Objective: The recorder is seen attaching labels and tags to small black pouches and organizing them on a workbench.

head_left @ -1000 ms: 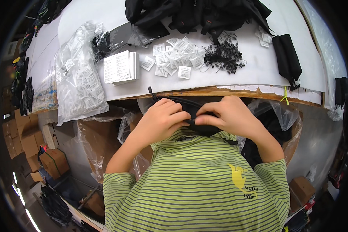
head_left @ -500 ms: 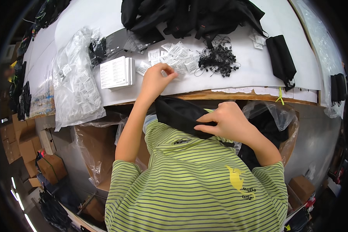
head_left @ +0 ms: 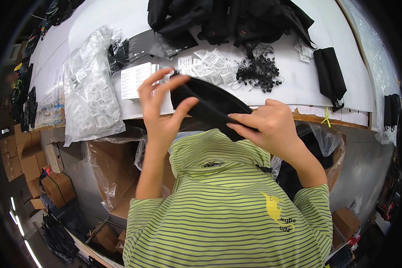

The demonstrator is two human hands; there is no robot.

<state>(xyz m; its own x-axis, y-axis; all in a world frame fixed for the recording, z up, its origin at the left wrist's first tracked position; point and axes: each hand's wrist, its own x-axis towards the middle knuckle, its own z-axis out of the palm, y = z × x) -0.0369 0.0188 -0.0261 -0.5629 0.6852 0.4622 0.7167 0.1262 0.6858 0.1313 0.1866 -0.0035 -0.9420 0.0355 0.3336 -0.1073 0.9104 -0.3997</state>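
Note:
A black fabric pouch [head_left: 210, 103] hangs slantwise in front of me at the table's near edge, with its long opening gaping upward. My right hand [head_left: 270, 127] pinches the pouch's right end between thumb and fingers. At the pouch's left end is my left hand [head_left: 158, 105], its fingers spread and thumb apart, the fingertips close to or touching the rim. Nothing shows in the left hand. Behind the pouch lies a heap of small white printed packets [head_left: 212, 64]. The pouch's inside is dark, so its contents are hidden.
On the white table [head_left: 295, 91] are a stack of white booklets [head_left: 134, 81], a clear bag of packets [head_left: 91, 94], tangled black cords [head_left: 257, 73], black bags [head_left: 230, 22] and a rolled black pouch [head_left: 330, 76]. Plastic-lined cartons [head_left: 111, 167] stand below the edge.
My left hand has moved from the white packets to the pouch's left end, and its fingers have spread. The pouch has been raised by my right hand and opened wider. The view has shifted slightly.

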